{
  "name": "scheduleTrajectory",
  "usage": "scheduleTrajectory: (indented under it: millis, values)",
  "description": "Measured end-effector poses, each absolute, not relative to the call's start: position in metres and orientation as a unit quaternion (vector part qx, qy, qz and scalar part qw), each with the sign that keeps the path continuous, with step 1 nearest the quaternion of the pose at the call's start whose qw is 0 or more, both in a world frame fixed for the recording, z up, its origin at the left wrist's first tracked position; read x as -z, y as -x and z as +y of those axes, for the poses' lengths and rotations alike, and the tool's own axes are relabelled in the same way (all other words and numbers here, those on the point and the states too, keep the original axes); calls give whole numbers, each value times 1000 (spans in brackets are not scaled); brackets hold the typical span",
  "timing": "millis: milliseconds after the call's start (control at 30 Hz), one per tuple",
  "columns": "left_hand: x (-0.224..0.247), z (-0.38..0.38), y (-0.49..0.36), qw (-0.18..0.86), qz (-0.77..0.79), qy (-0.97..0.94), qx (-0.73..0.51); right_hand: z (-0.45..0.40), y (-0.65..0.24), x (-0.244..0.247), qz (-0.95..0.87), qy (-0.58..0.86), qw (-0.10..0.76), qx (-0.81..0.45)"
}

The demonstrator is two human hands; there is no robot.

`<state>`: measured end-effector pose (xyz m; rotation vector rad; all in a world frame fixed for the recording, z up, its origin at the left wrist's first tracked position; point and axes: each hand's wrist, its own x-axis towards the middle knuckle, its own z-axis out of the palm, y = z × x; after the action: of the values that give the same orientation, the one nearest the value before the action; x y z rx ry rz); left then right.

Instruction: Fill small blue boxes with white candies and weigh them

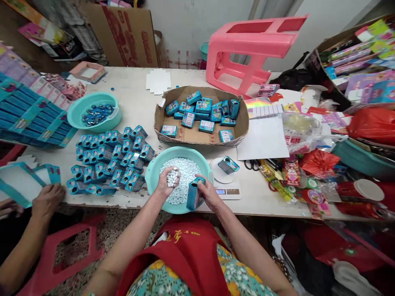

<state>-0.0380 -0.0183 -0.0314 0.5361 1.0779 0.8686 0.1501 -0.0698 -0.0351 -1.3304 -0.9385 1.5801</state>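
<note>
My left hand (166,181) is cupped around a heap of small white candies (173,177), above a turquoise basin (151,181) full of the same candies (182,196). Just to the right, my right hand (207,192) grips a small blue box (193,196) upright over the basin's right side. Beside the basin a white digital scale (230,193) carries another blue box (228,165), which lies tilted. Several blue boxes (117,152) with dark round holes in their tops stand in rows left of the basin.
Behind the basin, a cardboard tray (182,133) holds several blue boxes. A second basin (108,125) contains shiny blue pieces. A pink stool (247,45) rests on the table; scissors (252,164) lie right of the scale. At left, another person's hands (46,199) handle blue card.
</note>
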Motion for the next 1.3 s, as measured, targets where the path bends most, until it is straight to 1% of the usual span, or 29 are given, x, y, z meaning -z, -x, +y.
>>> scheduleTrajectory:
  millis: [100, 200, 367, 533, 700, 933, 1167, 1300]
  values:
    - [1, -17, 26, 754, 421, -132, -487, -70, -139, 38, -446, 561, 399, -572]
    - [-12, -18, 12, 715, 426, -116, -542, -69, -129, 39, -542, 581, 403, -454]
    - [-3, -19, 0, 628, 467, -114, -612, -69, -120, 30, -624, 583, 384, -350]
    - [-1, -19, 0, 606, 464, -121, -634, -70, -120, 15, -668, 581, 358, -298]
    - [-8, -19, -6, 588, 470, -179, -633, -65, -121, 8, -678, 583, 337, -294]
    - [-19, -11, -8, 568, 496, -227, -616, -58, -126, 2, -656, 583, 358, -320]
    - [-24, -9, -7, 591, 485, -230, -602, -52, -124, -3, -654, 583, 351, -330]
    - [-25, -8, -9, 562, 497, -248, -613, -49, -124, -6, -651, 587, 354, -326]
